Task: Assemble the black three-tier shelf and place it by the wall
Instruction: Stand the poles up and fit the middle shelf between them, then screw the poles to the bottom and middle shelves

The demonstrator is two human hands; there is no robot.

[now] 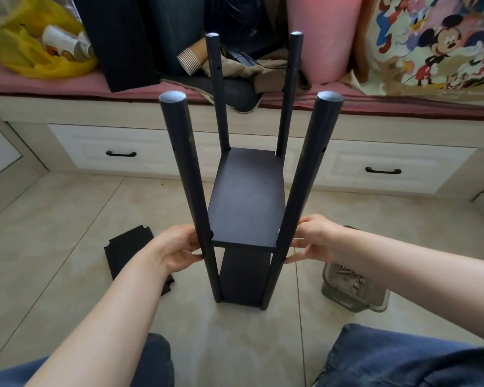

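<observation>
Steadying the half-built shelf (246, 152) where it stands upright on the tiled floor (67, 213) just in front of the person's knees, both hands work at the level of the middle board (246, 202). The left hand (176, 247) holds the left near post (185, 169) lightly, fingers and thumb closed narrowly on it, and the right hand (313, 238) does the same on the right near post (310, 169). Two tiers look fitted, the middle board and the bottom board (243, 277), so the step in hand seems to be seating or checking the second tier. The third board (129, 247) lies flat on the floor to the left, apart from the frame. Next would likely come lifting that board between the four post tops and fixing it with screws from the clear container (352, 286) at the right, keeping the posts parallel.
</observation>
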